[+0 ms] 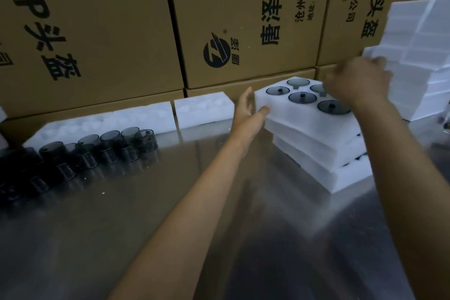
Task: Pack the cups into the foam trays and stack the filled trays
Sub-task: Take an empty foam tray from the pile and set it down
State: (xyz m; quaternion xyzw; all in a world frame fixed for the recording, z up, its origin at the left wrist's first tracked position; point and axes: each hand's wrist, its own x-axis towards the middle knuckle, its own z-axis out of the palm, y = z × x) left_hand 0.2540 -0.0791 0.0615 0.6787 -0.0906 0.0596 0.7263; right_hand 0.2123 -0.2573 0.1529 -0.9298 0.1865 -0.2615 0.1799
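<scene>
A stack of white foam trays (314, 143) stands on the steel table at the right. Its top tray (280, 102) holds several dark round cups (302, 98) in its pockets. My left hand (250, 114) lies flat against the left side of that top tray, fingers straight, thumb on the edge. My right hand (358, 80) is blurred above the tray's far right corner, fingers reaching onto a pile of white foam pieces (418, 61); I cannot tell whether it holds one. Loose dark cups (107, 146) stand in a row at the left.
Two more foam trays, a long one (102, 122) and a shorter one (204, 109), lie along the back beside the cups. Tall printed cardboard boxes (121, 31) wall off the far side of the table (170, 214), whose steel surface is reflective.
</scene>
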